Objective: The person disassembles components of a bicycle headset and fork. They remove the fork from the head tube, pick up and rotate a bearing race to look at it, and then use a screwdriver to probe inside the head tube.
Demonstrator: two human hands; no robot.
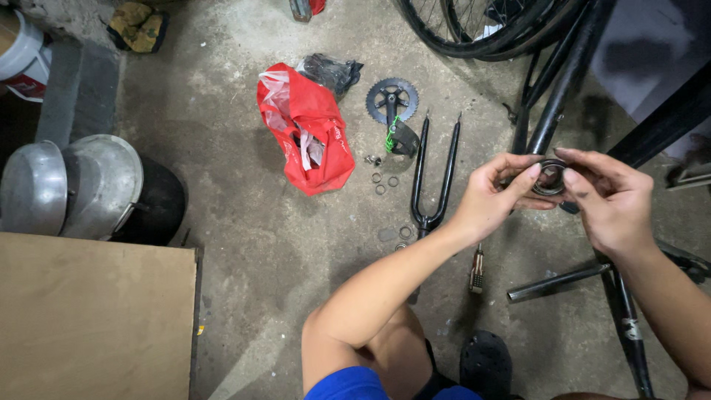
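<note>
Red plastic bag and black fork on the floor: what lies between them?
Small metal rings and nuts lie between red bag and fork, seen in head view.

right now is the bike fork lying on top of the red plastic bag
No, the black fork lies flat on the bare concrete floor, apart from and to the right of the red bag, with small rings between them.

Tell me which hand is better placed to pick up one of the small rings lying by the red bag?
Probably the left hand. Both hands pinch the dark ring, but the left sits nearer the small rings beside the red bag. The right hand would have to cross over.
</note>
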